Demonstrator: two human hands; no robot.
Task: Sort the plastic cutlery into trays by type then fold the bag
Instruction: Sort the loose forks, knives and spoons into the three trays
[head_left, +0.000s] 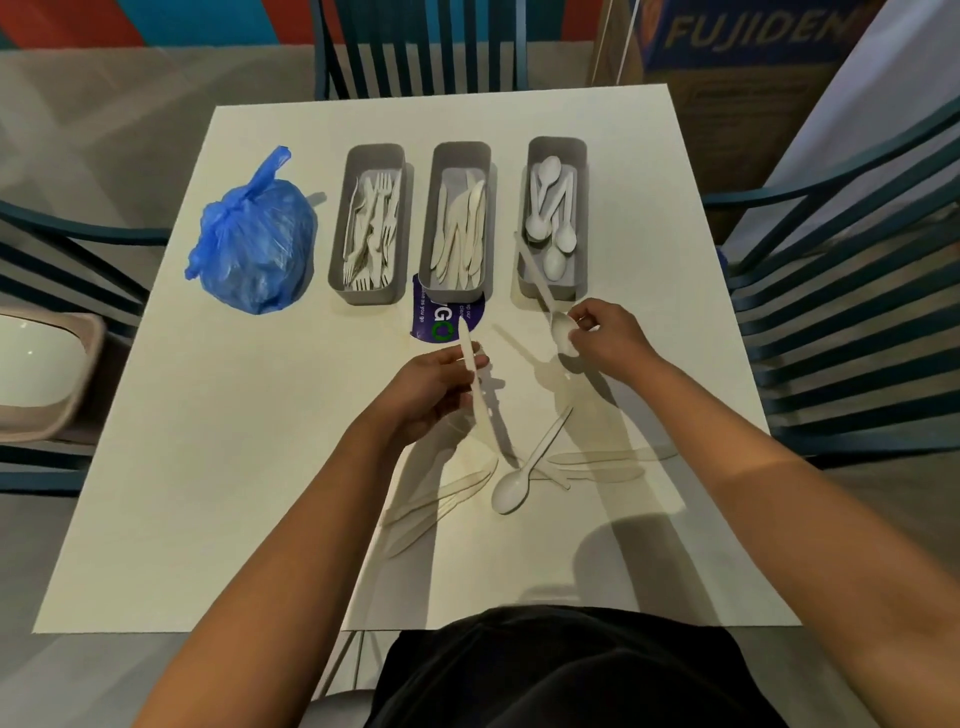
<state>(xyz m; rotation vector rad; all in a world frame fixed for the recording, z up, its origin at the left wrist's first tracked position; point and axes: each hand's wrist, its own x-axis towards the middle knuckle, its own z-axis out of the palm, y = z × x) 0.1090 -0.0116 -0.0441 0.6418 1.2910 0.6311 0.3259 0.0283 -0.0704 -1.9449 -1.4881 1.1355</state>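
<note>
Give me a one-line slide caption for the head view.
Left hand holds a knife, right hand a spoon, near three trays of sorted cutlery.

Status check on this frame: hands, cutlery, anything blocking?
Left hand grips a knife; right hand pinches a spoon near the spoon tray. One loose spoon and several knives unsorted. Blue bag unfolded. Nothing blocking.

Dark teal slatted chairs (852, 291) ring a white square table (218, 467) on grey floor (104, 104).
</note>
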